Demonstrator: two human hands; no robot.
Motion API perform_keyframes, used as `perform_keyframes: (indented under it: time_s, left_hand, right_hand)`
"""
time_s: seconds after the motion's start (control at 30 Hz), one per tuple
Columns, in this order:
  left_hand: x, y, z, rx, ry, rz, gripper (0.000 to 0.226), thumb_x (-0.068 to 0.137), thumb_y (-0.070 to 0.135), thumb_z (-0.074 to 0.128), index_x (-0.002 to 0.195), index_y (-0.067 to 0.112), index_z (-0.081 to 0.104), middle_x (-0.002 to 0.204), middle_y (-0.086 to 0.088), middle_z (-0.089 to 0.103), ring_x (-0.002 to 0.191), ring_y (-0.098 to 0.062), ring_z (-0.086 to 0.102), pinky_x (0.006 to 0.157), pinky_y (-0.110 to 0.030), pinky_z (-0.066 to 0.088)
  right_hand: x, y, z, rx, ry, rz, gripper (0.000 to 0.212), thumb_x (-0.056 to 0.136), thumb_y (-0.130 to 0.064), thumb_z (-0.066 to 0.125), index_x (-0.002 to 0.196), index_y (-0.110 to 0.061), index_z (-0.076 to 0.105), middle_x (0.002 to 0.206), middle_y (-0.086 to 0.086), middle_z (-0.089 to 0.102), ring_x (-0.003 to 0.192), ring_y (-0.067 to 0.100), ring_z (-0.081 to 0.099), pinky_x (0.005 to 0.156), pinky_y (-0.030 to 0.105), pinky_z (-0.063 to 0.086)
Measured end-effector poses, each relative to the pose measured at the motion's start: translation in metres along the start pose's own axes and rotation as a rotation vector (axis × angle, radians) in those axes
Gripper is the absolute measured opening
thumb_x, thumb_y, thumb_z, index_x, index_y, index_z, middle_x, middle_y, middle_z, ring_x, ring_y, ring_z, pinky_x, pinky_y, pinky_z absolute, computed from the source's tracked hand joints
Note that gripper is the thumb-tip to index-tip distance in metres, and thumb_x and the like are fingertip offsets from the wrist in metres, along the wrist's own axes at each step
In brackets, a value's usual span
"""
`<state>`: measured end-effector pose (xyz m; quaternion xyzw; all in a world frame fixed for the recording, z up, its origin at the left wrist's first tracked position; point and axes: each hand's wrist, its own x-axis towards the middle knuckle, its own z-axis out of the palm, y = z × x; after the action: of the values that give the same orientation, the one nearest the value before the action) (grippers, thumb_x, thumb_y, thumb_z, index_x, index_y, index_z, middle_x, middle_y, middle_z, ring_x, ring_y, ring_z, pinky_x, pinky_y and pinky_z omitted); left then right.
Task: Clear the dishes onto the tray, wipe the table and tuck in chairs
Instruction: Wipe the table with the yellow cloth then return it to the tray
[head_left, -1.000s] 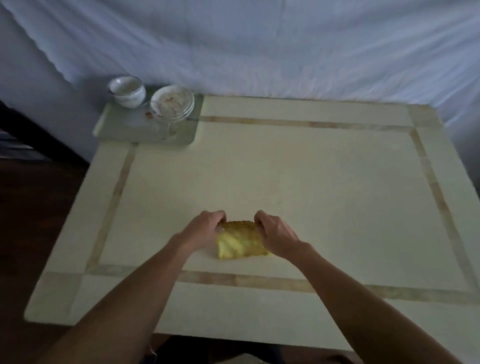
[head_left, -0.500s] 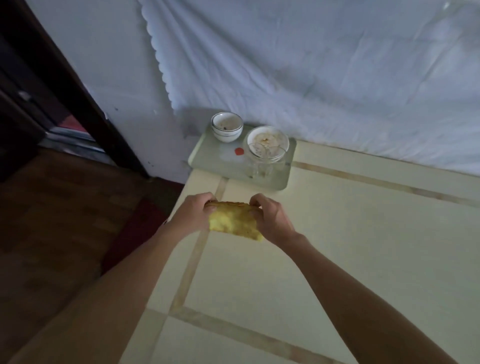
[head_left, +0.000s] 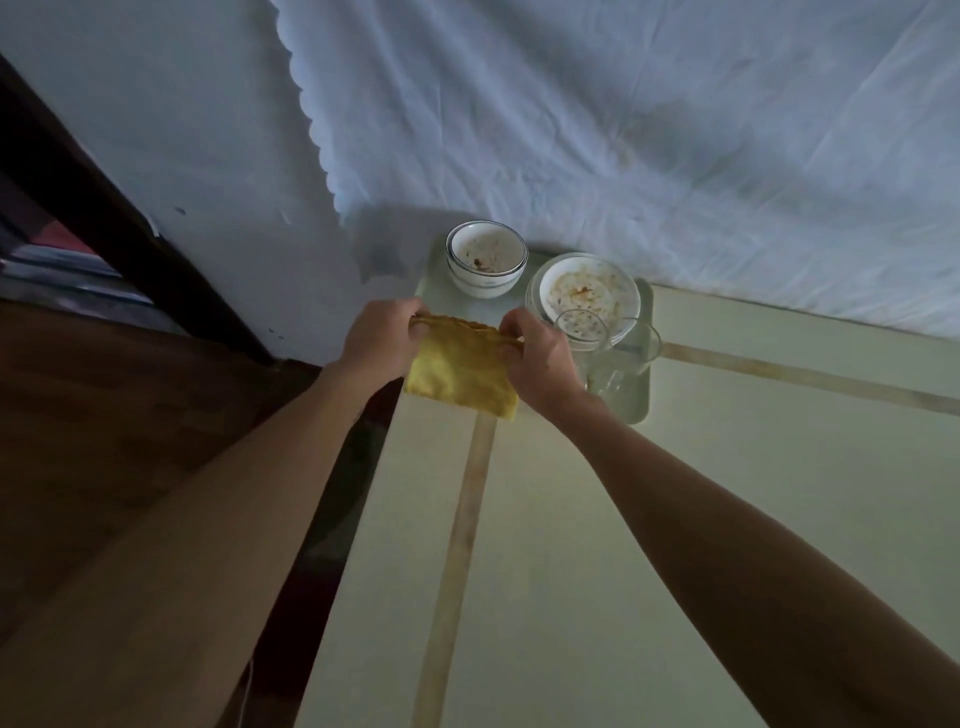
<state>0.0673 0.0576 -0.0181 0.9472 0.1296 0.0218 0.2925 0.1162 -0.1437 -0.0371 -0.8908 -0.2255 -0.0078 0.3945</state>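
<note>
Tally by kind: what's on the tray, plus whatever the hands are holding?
Bowls: 1
Plates: 1 stack, number in it unclear
Clear glasses: 2
Yellow cloths: 1, pinched by left hand and right hand
Total: 5

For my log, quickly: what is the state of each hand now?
Left hand: closed, pinching the yellow cloth.
Right hand: closed, pinching the same cloth.

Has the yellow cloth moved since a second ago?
Yes. The yellow cloth went from mid-table to the tray at the far-left corner, held by both hands.
</note>
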Motion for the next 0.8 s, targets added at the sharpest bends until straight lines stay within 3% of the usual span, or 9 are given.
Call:
perform_keyframes:
  time_s: [0.33, 0.53, 0.6, 0.7, 0.8]
  left_hand:
    - [0.067, -0.021, 0.040, 0.008, -0.017, 0.006, 0.023, 0.090, 0.009, 0.060, 0.109, 0.001, 0.070, 0.108, -0.022, 0.069, 0.105, -0.037, 0.061, 0.091, -0.041, 0.049]
    - [0.074, -0.035, 0.057, -0.014, 0.001, 0.019, 0.020, 0.091, 0.009, 0.060, 0.106, 0.002, 0.072, 0.100, -0.020, 0.071, 0.094, -0.034, 0.066, 0.083, -0.039, 0.053]
    - [0.070, -0.039, 0.062, 0.123, -0.109, 0.035, 0.017, 0.088, 0.013, 0.062, 0.099, 0.009, 0.074, 0.096, -0.014, 0.071, 0.092, -0.032, 0.066, 0.079, -0.039, 0.052]
    - [0.061, -0.040, 0.063, 0.377, -0.349, 0.059, 0.024, 0.078, 0.012, 0.059, 0.096, 0.015, 0.074, 0.104, -0.007, 0.069, 0.100, -0.029, 0.060, 0.088, -0.045, 0.051]
    - [0.058, -0.034, 0.055, 0.434, -0.404, 0.064, 0.031, 0.079, 0.012, 0.054, 0.104, 0.018, 0.072, 0.114, -0.005, 0.064, 0.110, -0.031, 0.053, 0.090, -0.046, 0.045]
  right_hand:
    - [0.054, 0.032, 0.036, -0.166, -0.024, 0.060, 0.024, 0.076, 0.014, 0.047, 0.092, 0.003, 0.061, 0.085, 0.020, 0.065, 0.074, 0.037, 0.059, 0.065, 0.047, 0.052]
    - [0.056, 0.043, 0.052, -0.314, -0.145, 0.128, 0.019, 0.083, 0.007, 0.048, 0.095, -0.004, 0.058, 0.098, 0.015, 0.062, 0.083, 0.034, 0.060, 0.063, 0.036, 0.044]
    - [0.049, 0.046, 0.057, -0.392, -0.270, 0.114, 0.016, 0.088, -0.001, 0.052, 0.101, -0.005, 0.060, 0.105, 0.016, 0.059, 0.090, 0.035, 0.061, 0.068, 0.037, 0.046]
    - [0.038, 0.046, 0.058, -0.450, -0.492, 0.131, 0.032, 0.086, -0.007, 0.056, 0.117, -0.013, 0.062, 0.110, 0.012, 0.059, 0.100, 0.033, 0.061, 0.080, 0.037, 0.050]
    - [0.038, 0.039, 0.050, -0.439, -0.542, 0.158, 0.034, 0.085, -0.007, 0.053, 0.116, -0.010, 0.065, 0.108, 0.014, 0.063, 0.100, 0.033, 0.063, 0.076, 0.034, 0.050]
